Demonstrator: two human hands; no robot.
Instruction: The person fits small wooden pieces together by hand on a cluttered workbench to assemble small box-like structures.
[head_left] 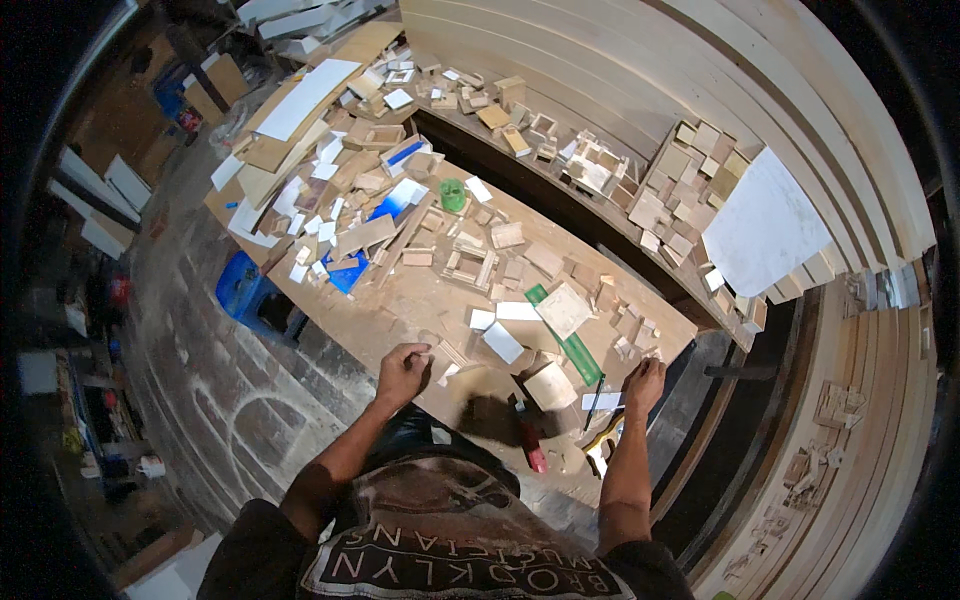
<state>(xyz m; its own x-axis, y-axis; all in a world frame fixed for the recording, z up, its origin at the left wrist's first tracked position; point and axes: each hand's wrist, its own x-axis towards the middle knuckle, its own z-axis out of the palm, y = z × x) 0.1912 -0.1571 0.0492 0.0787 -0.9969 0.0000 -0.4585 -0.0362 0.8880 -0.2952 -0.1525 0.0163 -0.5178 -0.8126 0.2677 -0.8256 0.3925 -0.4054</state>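
My left hand (400,375) is closed in a pinch at the near left of the plywood worktable (360,330), beside thin wooden pieces (450,354). My right hand (643,382) is closed at the right edge, by small blocks (630,330). What either hand holds is too small to make out. Between them lie white pieces (503,342), a square board (563,310) on a green strip (580,355), a pale block (549,385), a red-handled tool (532,450) and a white strip (602,401).
Wood offcuts (365,180), blue pieces (344,277) and a green container (451,195) crowd the far table. Behind stand a shelf of blocks (680,190) and stacked planks (600,40). A blue plastic stool (242,285) stands left on the dusty floor (260,410).
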